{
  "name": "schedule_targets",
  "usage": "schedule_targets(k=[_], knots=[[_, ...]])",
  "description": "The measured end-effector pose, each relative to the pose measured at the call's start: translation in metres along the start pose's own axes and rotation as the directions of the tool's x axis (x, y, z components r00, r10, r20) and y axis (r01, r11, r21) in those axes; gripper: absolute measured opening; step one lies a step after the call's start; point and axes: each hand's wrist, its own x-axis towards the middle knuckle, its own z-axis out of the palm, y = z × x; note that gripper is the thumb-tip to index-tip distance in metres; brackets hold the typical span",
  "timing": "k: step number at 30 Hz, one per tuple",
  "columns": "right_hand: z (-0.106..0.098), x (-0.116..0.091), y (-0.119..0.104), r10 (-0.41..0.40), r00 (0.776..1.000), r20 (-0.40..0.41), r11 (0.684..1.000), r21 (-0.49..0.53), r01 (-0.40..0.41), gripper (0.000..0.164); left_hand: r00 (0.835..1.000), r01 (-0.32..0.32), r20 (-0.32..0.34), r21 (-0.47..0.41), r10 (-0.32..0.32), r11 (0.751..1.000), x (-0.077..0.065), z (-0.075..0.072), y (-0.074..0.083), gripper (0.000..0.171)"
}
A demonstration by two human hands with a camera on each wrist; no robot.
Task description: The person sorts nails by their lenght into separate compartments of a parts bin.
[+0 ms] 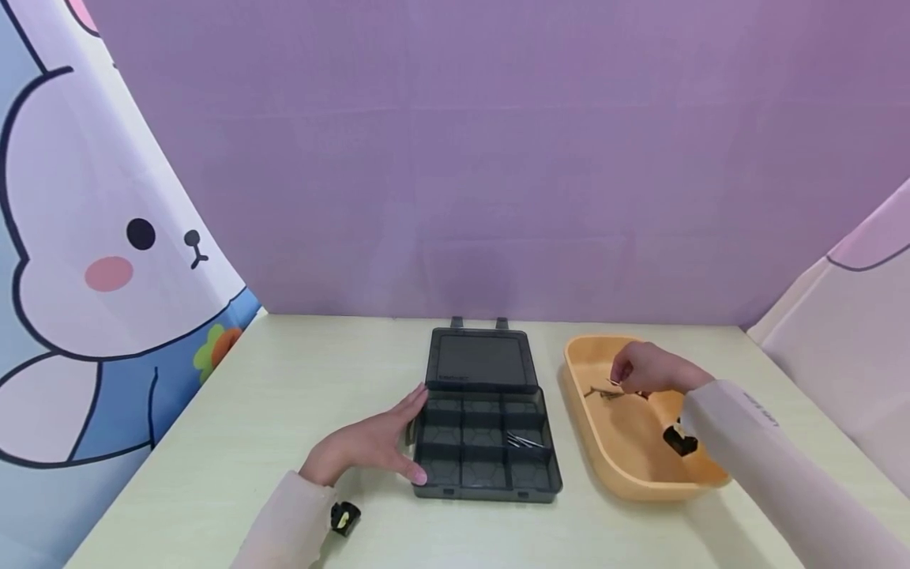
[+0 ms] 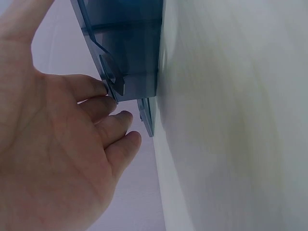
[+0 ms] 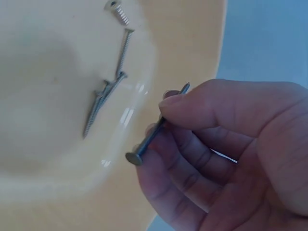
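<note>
In the right wrist view my right hand pinches a nail between thumb and fingers, its flat round head pointing down and left. The head view has this hand over the far part of an orange basin. Several screws lie in the basin, and a shorter, thicker screw lies apart from them. My left hand rests along the left side of a dark, see-through compartment box, fingers spread, thumb by its near left corner. A few nails lie in the middle compartment of its right column.
The box's lid lies folded back toward the purple backdrop. Box and basin stand side by side on a pale table, the basin to the right. Cartoon-printed cloth hangs at the left.
</note>
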Motion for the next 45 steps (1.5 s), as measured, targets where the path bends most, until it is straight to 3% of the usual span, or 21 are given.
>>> schedule_targets(k=[6,13,39,45], knots=[[-0.002,-0.001,-0.016,-0.023,1.0,0.007,1.0,-0.015,0.023,0.015,1.0,0.003,0.003,0.007,-0.003,1.0,0.001,-0.001,-0.001,0.12],[0.001,-0.004,-0.031,0.013,1.0,0.007,1.0,-0.016,-0.013,0.011,1.0,-0.002,0.01,0.001,0.002,1.0,0.002,0.0,-0.002,0.12],[0.012,-0.003,-0.068,0.007,1.0,0.026,0.998,0.069,-0.009,0.017,1.0,0.002,0.015,-0.003,-0.002,1.0,0.0,0.0,-0.003,0.12],[0.017,-0.001,-0.081,-0.052,0.998,0.017,0.996,0.075,0.051,0.02,1.0,-0.009,0.01,0.02,0.009,1.0,0.0,-0.001,-0.002,0.12]])
